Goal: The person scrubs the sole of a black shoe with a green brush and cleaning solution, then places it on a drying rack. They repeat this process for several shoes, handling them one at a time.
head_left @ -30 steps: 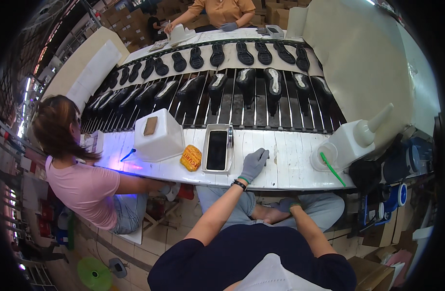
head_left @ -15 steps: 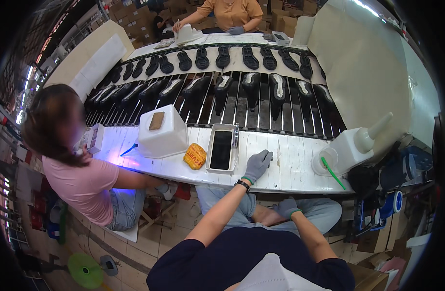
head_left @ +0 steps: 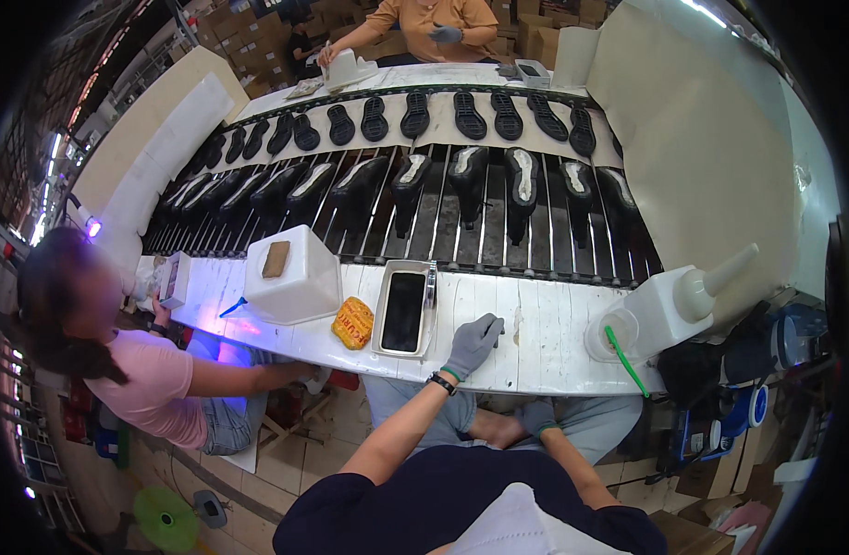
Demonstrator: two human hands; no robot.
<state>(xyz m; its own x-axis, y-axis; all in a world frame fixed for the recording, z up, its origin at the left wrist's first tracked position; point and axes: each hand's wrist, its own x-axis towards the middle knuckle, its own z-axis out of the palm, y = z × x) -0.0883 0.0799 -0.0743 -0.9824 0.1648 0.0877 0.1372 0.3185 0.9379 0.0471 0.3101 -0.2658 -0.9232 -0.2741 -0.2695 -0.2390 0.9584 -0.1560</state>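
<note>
My left hand (head_left: 474, 345), in a grey glove with a dark wristband behind it, rests on the white tabletop (head_left: 545, 342). Its fingers are curled in, and nothing shows in them. Just left of it lies a shallow white tray (head_left: 378, 338) with a black-screened phone (head_left: 404, 312) in it. My right hand (head_left: 536, 418), also gloved in grey, is down at my lap beside my bare lower leg; its fingers are mostly hidden by the table edge. Farther left sits a yellow-orange packet (head_left: 351, 324), against an upturned white plastic container (head_left: 304, 282) with a brown block (head_left: 276, 260) on top.
Beyond the table, a rod conveyor (head_left: 443, 245) carries black shoe uppers (head_left: 467, 178) and a strip of black soles (head_left: 469, 115). At right stand a white jug (head_left: 670, 305) and a cup (head_left: 602, 335) with a green-handled brush (head_left: 625, 361). Co-workers sit at left (head_left: 156, 379) and across (head_left: 434, 37).
The view has shifted slightly. The co-worker across has lifted a gloved hand off the table; the one at left has leaned farther left, a hand by a small box. My hands stay in place.
</note>
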